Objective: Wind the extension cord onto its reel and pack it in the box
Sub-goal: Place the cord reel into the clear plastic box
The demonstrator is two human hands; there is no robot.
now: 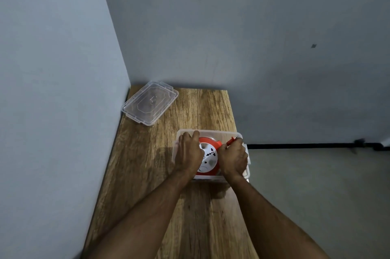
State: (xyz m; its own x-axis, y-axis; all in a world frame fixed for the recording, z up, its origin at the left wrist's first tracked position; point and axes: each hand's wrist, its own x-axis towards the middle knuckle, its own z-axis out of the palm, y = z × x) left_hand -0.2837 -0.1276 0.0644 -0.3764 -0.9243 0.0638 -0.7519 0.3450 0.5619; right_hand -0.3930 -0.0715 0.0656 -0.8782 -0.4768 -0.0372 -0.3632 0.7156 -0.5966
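left hand [188, 153] on reel [207, 156], right hand [233, 158] pinching plug [231, 141]

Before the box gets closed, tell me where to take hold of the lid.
Grip the lid by its near long edge, coming from the front right. It lies flat on the table's far left corner, close against the wall, so the left and far sides look cramped; the near rim is exposed.

Reel [207, 156] partly covered on both sides by left hand [188, 154] and right hand [233, 158] — cord windings cannot be seen. Socket markings on the white face too small to be read. Box [211, 132] near wall hidden behind the wrists. Red plug [231, 141] mostly concealed in the right fist. Forearms cut off by the bottom edge.
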